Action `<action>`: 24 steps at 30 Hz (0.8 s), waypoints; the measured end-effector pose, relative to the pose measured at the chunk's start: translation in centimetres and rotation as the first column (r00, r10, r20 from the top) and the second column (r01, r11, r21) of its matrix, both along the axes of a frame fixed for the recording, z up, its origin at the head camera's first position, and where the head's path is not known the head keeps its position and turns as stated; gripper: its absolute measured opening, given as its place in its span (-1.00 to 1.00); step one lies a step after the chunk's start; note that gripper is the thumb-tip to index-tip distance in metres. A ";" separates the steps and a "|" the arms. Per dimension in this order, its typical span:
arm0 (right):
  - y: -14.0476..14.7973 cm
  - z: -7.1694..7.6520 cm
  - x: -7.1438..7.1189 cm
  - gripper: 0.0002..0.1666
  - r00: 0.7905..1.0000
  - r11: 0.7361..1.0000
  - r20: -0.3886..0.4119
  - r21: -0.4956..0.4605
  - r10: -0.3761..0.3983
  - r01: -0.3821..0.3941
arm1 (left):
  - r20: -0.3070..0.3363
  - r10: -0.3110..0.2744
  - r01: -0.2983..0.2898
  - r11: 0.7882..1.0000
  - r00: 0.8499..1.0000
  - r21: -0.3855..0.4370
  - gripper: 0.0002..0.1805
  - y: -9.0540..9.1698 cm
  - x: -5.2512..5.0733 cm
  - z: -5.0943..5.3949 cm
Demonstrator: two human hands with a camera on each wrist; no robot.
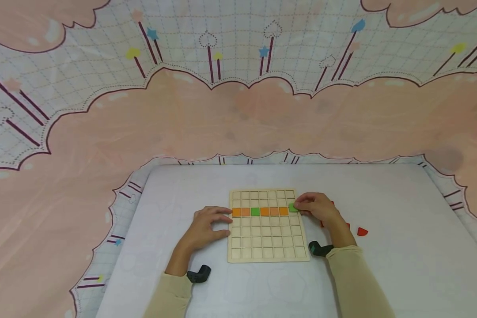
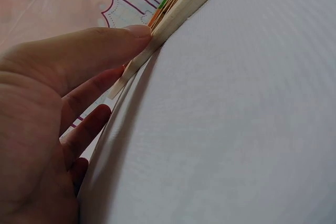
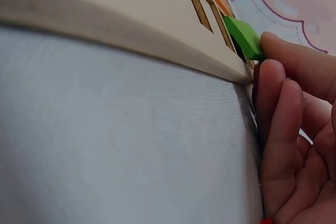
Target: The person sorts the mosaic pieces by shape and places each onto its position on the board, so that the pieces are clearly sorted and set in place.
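A pale wooden grid board (image 1: 266, 241) lies on the white table. Across its third row runs a line of orange tiles (image 1: 265, 211) with one green tile (image 1: 255, 212) among them. At the row's right end my right hand (image 1: 318, 207) pinches another green square tile (image 3: 245, 38) between thumb and fingertips. That tile is tilted over the last cell, one edge near the board. My left hand (image 1: 206, 225) touches the board's left edge, its thumb (image 2: 139, 31) and fingertips against the rim, fingers fairly straight.
Several red pieces lie right of the board, partly hidden behind the right hand and wrist; one red piece (image 1: 362, 231) shows fully. Black wrist devices sit at the left wrist (image 1: 199, 274) and right wrist (image 1: 320, 248). A patterned peach cloth (image 1: 238, 123) surrounds the white tabletop (image 1: 401, 274).
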State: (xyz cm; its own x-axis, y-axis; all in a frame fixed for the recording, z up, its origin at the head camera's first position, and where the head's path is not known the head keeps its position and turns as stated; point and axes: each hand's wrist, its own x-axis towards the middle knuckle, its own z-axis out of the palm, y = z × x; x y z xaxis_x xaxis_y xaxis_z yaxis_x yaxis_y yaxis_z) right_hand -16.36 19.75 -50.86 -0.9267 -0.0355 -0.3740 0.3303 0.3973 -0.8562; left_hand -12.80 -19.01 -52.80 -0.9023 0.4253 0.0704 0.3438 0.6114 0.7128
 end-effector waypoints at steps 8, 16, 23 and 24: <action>-0.3 0.1 0.3 -0.68 1.000 0.997 -0.027 0.071 0.014 -0.012 | -0.001 0.010 -0.010 1.000 1.000 -0.003 -0.72 0.0 0.1 0.1; -0.2 -0.3 0.4 -0.75 0.998 0.991 -0.046 0.125 0.047 -0.041 | 0.011 0.010 -0.010 1.000 1.000 0.002 -0.73 0.0 0.0 -0.1; -0.3 -0.4 0.2 -0.79 0.998 0.990 -0.052 0.137 0.043 -0.036 | 0.005 0.005 -0.005 1.000 1.000 0.003 -0.73 0.0 0.0 0.0; -0.3 -0.3 0.2 -0.78 0.997 0.989 -0.055 0.140 0.045 -0.037 | 0.003 0.006 -0.006 1.000 1.000 0.002 -0.73 0.0 0.0 0.0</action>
